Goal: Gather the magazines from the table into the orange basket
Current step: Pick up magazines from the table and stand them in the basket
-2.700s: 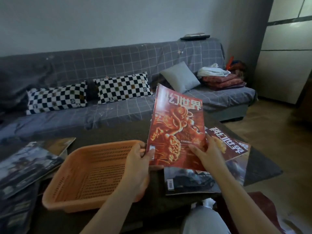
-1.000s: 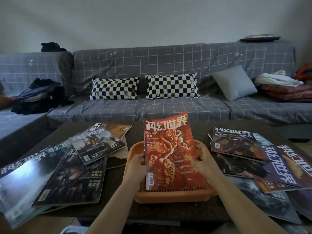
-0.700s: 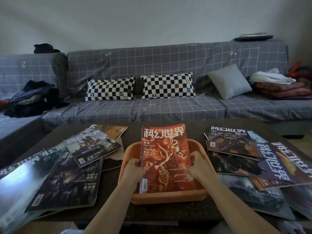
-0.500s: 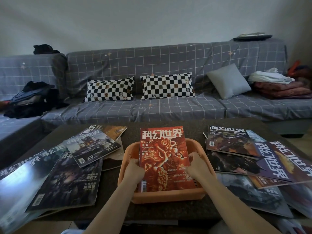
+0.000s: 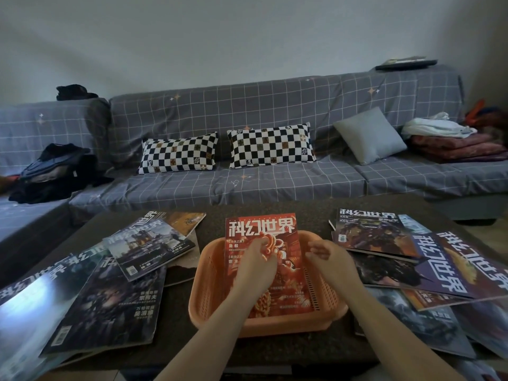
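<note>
The red magazine (image 5: 283, 243) lies in the orange basket (image 5: 211, 292) at the table's near middle, its top edge sticking out over the far rim. My left hand (image 5: 254, 268) rests on its cover with loosely bent fingers. My right hand (image 5: 328, 259) hovers over the magazine's right edge, fingers loosely curled, holding nothing. Several dark magazines (image 5: 110, 292) lie spread on the table to the left of the basket, and several more magazines (image 5: 406, 251) overlap on the right.
The dark table (image 5: 255, 209) stands in front of a grey checked sofa (image 5: 275, 185) with two checkered pillows (image 5: 270, 145), a grey cushion (image 5: 369, 136), dark clothes (image 5: 52, 171) on the left and folded blankets (image 5: 456, 144) on the right.
Both hands lowered the red magazine into the basket and let go of its edges. My left hand moved onto the cover; my right hand lifted off to the right.
</note>
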`<action>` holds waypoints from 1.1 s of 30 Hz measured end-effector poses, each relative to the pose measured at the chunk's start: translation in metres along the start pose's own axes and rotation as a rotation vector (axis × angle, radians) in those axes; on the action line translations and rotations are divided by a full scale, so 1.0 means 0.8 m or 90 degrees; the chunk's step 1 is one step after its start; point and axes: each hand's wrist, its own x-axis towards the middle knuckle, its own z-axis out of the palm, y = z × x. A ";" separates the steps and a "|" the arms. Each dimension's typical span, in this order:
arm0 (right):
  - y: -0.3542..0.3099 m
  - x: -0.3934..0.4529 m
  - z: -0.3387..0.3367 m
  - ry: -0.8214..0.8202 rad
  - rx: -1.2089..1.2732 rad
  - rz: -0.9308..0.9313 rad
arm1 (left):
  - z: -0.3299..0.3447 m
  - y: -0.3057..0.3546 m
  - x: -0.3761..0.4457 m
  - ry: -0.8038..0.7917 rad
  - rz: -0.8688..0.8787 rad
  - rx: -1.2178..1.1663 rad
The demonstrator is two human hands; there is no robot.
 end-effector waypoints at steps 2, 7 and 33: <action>0.007 0.005 -0.021 0.037 0.005 -0.011 | 0.021 0.018 0.010 -0.009 0.011 -0.001; 0.045 0.028 -0.073 0.081 -0.017 -0.002 | 0.083 0.055 0.038 -0.050 0.041 -0.008; 0.172 0.125 -0.168 0.165 -0.268 0.315 | 0.252 0.085 0.182 -0.165 -0.102 0.247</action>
